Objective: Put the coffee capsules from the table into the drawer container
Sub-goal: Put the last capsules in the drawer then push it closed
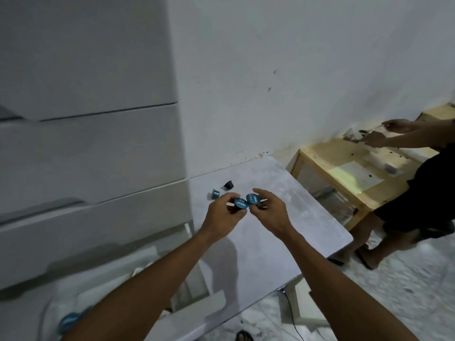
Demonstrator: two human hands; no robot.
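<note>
L hand is pinched on capsule 1, R hand on capsule 2; drawer container is sited lower left, nearer L hand.

Plain domestic room, likely a home: scuffed white wall, white drawer unit, grey table at the wall, low wooden table beside, speckled floor, second person in sandals

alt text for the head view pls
The left hand pinches a blue capsule and the right hand a second capsule over a table. Two loose capsules lie beyond, near white drawers. Another person works at right.
</note>
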